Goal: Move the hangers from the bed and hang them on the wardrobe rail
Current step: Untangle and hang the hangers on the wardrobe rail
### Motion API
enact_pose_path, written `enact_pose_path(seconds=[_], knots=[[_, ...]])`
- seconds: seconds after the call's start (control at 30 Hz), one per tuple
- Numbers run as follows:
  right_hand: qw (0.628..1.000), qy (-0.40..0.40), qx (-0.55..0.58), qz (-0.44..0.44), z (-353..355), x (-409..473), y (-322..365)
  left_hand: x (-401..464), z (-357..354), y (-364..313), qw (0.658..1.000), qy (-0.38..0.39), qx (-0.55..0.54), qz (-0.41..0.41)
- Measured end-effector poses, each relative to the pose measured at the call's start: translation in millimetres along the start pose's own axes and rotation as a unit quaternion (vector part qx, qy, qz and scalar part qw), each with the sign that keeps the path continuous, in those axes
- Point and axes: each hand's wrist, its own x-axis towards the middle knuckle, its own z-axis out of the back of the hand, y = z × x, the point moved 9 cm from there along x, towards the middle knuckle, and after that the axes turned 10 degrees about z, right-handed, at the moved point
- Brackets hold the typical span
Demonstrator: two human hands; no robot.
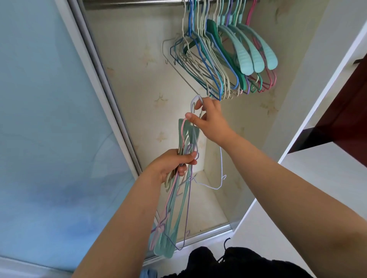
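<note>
Below the wardrobe rail [139, 2], at roughly six o'clock from the hangers already hung [222, 57], we hold our right hand [211, 121] raised with its thumb and fingers pinched round the hook of a white wire hanger [221, 168], whose thin frame trails down past the wrist. Our left hand [174, 164], at about seven o'clock from the right, grips a bundle of hangers [174, 214] in mint, pink and lilac, fingers curled tight about their necks so the bodies hang toward the wardrobe floor. We judge that we are mid-step: one hanger is being drawn out of the bundle to go up on the rail. The next move calls for freeing its frame from the others without snagging, then lifting toward twelve o'clock and setting the hook over the rail, probably in the bare stretch at nine o'clock from the hung cluster.
</note>
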Motion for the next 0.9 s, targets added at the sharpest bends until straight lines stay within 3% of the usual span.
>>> enact_pose_path(seconds=[0.23,0.37,0.73,0.9], knots=[[0.998,-0.018,0.045,-0.049,-3.5,-7.5,-15.7,-5.7,-8.1,10.4,0.991,0.087,-0.097,0.014],[0.996,-0.044,0.071,-0.025,-10.3,-7.1,1.5,-6.5,-15.4,11.3,0.984,0.129,-0.123,0.014],[0.996,-0.055,0.036,-0.052,-0.3,-9.6,-20.3,-11.4,-10.9,11.0,0.981,0.124,-0.149,-0.007],[0.988,-0.021,-0.053,-0.143,23.5,-22.5,-57.7,-13.0,10.5,11.2,0.968,0.103,-0.226,-0.030]])
